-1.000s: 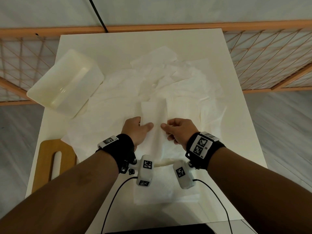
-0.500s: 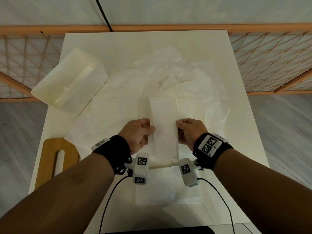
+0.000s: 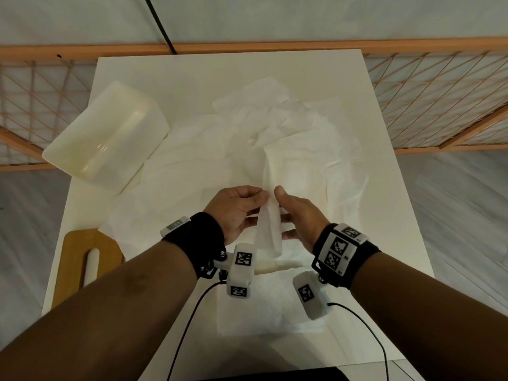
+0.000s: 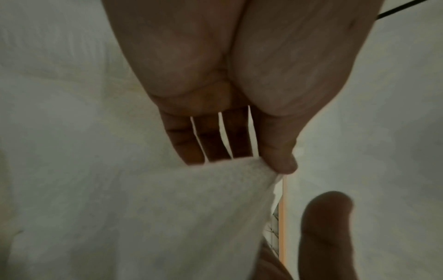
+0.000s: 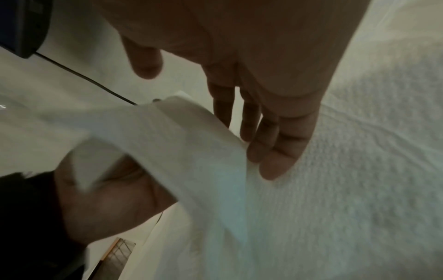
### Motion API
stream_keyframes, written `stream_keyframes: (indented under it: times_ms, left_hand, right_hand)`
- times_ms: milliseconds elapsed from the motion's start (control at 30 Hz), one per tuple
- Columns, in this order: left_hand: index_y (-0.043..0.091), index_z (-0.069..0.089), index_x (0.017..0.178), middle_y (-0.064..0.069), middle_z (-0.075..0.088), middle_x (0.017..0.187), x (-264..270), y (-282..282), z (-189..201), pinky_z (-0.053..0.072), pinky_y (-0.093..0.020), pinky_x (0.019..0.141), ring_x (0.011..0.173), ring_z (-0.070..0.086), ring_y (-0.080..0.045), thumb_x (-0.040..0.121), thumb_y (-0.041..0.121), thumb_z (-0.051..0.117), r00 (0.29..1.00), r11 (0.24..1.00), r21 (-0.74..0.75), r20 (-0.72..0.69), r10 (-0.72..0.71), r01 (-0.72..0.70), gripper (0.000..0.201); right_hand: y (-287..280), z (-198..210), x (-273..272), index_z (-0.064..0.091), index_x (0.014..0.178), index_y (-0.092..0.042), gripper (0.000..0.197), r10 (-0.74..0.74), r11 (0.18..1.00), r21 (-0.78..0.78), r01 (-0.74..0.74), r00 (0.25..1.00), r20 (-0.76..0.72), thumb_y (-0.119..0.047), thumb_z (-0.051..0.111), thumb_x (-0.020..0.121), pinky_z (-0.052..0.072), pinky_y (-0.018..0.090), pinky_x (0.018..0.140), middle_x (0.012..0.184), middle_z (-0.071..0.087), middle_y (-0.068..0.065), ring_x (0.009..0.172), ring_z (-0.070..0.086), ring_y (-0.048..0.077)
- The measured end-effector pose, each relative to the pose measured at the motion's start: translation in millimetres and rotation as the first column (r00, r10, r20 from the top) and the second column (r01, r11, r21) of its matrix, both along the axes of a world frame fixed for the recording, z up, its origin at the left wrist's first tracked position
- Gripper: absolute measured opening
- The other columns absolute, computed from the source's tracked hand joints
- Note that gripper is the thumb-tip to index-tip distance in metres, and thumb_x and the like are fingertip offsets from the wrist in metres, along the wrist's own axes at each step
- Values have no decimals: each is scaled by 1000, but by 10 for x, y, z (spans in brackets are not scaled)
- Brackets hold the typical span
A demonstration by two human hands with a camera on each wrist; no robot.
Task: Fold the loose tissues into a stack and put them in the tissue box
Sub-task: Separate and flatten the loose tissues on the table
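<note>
Moved: folded tissue (image 3: 268, 229) now lifted off table | left hand (image 3: 233, 213) pinches it; right hand (image 3: 298, 215) flat, fingers straight | stack (image 3: 270, 306) small; many loose tissues (image 3: 275, 127) left; tissue box (image 3: 107, 138) empty.

Looks like a data-capture setup in a plain room, not a lived-in home: white tabletop (image 3: 275, 78) against a bare wall, orange lattice fence (image 3: 439, 100) behind it, grey plank floor (image 3: 453, 215), marker-tagged wrist cameras (image 3: 242, 273) with cables.

Soft embossed paper tissue (image 3: 270, 215), glossy cream plastic box (image 3: 107, 138), matt wooden board (image 3: 74, 259).
</note>
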State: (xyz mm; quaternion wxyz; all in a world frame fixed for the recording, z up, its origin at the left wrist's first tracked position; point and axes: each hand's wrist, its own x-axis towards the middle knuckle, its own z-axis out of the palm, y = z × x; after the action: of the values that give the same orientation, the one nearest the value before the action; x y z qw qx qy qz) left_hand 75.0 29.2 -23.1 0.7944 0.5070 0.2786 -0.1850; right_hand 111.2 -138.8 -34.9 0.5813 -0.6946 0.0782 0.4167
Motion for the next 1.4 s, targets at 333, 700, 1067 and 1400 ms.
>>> stream_keyframes:
  times_ms: [333,700,1067,1400]
  left_hand:
    - [8,77,89,-4,72,81,54,-218,-152,60,-33,76,77,66,-17,87,18,79,998,945,323,-50,-28,43,11]
    - [8,59,63,-11,52,64,-24,302,-244,41,-31,59,60,48,-25,80,11,73,942,812,533,-76,326,-238,23]
    - [23,52,104,3,64,89,-185,249,-352,51,-30,65,82,65,-16,76,34,87,998,606,794,-66,10,46,46]
    - [21,61,91,4,55,82,-69,-7,-404,45,-28,63,72,54,-15,77,30,87,983,568,809,-62,-173,151,31]
  right_hand:
    - [-173,-51,-14,59,119,-18,56,-14,969,-240,52,988,156,-32,86,72,63,48,82,103,76,2,91,75,22]
    - [-531,-152,152,73,91,-4,19,-150,841,-481,247,961,232,-21,64,92,62,46,84,92,74,15,89,71,34]
    - [-590,-206,197,70,82,-15,10,-214,834,-457,310,944,250,-23,71,89,61,49,86,86,74,6,85,72,30]
    - [-552,-85,148,49,99,-21,30,-152,837,-435,332,905,398,-25,77,87,50,31,66,90,60,-3,78,62,20]
